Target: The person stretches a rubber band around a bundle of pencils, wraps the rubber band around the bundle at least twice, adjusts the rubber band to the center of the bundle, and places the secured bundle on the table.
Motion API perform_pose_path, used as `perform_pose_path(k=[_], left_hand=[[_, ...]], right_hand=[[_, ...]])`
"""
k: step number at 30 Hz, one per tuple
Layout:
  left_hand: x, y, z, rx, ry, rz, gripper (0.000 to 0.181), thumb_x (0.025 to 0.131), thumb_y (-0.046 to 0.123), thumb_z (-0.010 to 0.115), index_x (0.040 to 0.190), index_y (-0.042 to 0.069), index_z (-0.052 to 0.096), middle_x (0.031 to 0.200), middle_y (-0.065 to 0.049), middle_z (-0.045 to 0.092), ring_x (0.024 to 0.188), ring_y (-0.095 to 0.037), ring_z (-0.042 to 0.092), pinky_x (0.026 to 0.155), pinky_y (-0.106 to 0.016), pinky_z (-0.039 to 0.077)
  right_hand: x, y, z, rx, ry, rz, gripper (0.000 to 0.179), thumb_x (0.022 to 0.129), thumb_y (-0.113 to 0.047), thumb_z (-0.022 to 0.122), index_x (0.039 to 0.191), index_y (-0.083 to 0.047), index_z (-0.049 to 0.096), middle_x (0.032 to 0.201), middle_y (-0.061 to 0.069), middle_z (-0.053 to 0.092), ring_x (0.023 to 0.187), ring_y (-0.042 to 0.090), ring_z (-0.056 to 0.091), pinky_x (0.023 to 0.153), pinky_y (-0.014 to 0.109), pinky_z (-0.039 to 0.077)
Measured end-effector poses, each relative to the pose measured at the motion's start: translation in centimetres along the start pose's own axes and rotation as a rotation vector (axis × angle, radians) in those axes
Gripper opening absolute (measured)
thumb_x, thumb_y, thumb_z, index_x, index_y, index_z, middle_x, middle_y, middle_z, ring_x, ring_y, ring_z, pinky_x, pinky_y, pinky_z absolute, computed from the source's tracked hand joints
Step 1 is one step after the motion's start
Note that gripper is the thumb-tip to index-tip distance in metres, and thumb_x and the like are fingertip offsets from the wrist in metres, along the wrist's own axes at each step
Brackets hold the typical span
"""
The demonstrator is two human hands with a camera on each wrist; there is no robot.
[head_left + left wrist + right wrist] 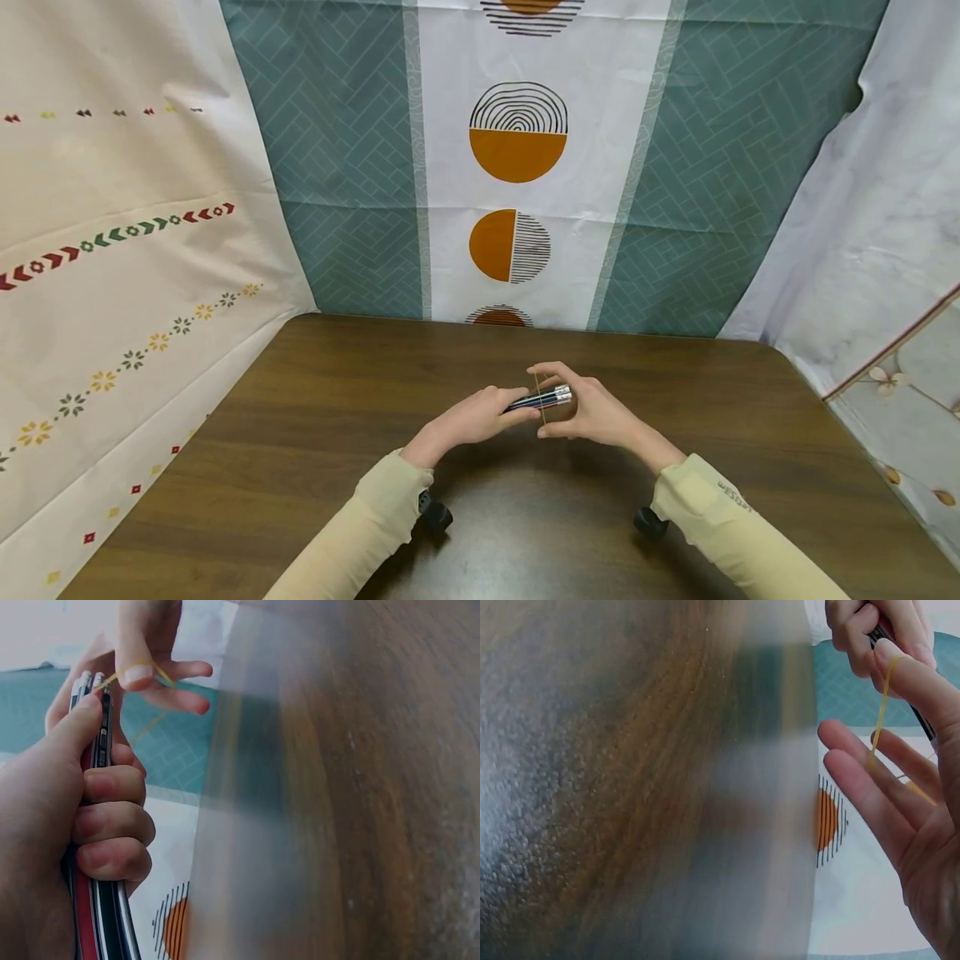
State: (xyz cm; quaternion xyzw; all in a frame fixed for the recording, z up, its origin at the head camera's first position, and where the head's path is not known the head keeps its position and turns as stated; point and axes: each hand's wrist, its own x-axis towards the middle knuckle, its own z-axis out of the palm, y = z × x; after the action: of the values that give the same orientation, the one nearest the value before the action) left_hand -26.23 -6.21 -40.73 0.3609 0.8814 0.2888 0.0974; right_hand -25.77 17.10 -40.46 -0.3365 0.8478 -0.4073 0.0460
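Observation:
My left hand (476, 415) grips a bundle of pencils (553, 397), its thumb along the top and its fingers wrapped around them. Dark and red barrels with silver ends show in the left wrist view, the silver ends pointing toward my right hand (596, 412). That hand has its thumb and fingers spread apart around the bundle's end. A thin yellow rubber band (884, 697) is stretched between the thumb and fingers of the right hand. In the head view the band crosses the pencils near their silver ends.
Both hands are above a brown wooden table (300, 467). A patterned teal and white curtain (352, 167) hangs behind its far edge. Pale cloths hang at the left and right sides. Small black devices (649, 523) sit under the sleeve cuffs.

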Motion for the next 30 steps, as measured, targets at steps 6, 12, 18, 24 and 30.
perform_pose_path(k=[6,12,18,24,30], left_hand=[[0.1,0.3,-0.2,-0.087,0.010,0.028,0.033,0.104,0.040,0.047,0.116,0.012,0.059,0.085,0.002,0.058,0.068,-0.006,0.050,0.063,-0.020,0.042],[0.2,0.5,-0.2,-0.213,0.040,0.070,0.028,0.104,0.036,0.049,0.113,0.011,0.060,0.073,0.003,0.048,0.061,-0.006,0.044,0.058,-0.021,0.039],[0.3,1.5,-0.3,-0.297,0.058,0.098,0.032,0.104,0.032,0.050,0.104,0.001,0.058,0.069,0.003,0.046,0.058,-0.007,0.042,0.056,-0.021,0.037],[0.3,2.3,-0.6,-0.435,0.057,0.080,0.032,0.105,0.031,0.047,0.111,0.002,0.058,0.070,0.000,0.047,0.056,-0.009,0.042,0.053,-0.022,0.037],[0.5,2.3,-1.1,-0.556,0.080,0.060,0.034,0.106,0.036,0.044,0.100,0.004,0.054,0.067,-0.002,0.043,0.051,-0.010,0.035,0.047,-0.024,0.032]], right_hand=[[0.0,-0.3,-0.2,0.130,0.008,0.050,0.071,0.079,-0.024,0.084,0.139,-0.022,0.046,0.105,0.012,0.072,0.066,0.027,0.073,0.052,0.039,0.057],[0.0,-0.3,-0.5,0.226,0.044,0.084,0.046,0.089,-0.014,0.074,0.131,-0.014,0.057,0.103,0.015,0.072,0.068,0.025,0.074,0.053,0.041,0.058],[-0.1,0.6,-0.4,0.263,0.109,0.125,0.023,0.092,-0.008,0.068,0.113,0.002,0.067,0.101,0.026,0.072,0.065,0.023,0.074,0.054,0.040,0.058],[-0.6,1.7,0.2,0.137,0.166,0.081,0.021,0.086,-0.018,0.077,0.104,-0.009,0.072,0.090,0.011,0.075,0.068,0.018,0.072,0.059,0.035,0.058],[-1.4,2.0,0.6,-0.002,0.183,-0.140,0.015,0.082,-0.019,0.080,0.096,-0.017,0.076,0.090,-0.004,0.073,0.077,0.011,0.062,0.061,0.026,0.050]])
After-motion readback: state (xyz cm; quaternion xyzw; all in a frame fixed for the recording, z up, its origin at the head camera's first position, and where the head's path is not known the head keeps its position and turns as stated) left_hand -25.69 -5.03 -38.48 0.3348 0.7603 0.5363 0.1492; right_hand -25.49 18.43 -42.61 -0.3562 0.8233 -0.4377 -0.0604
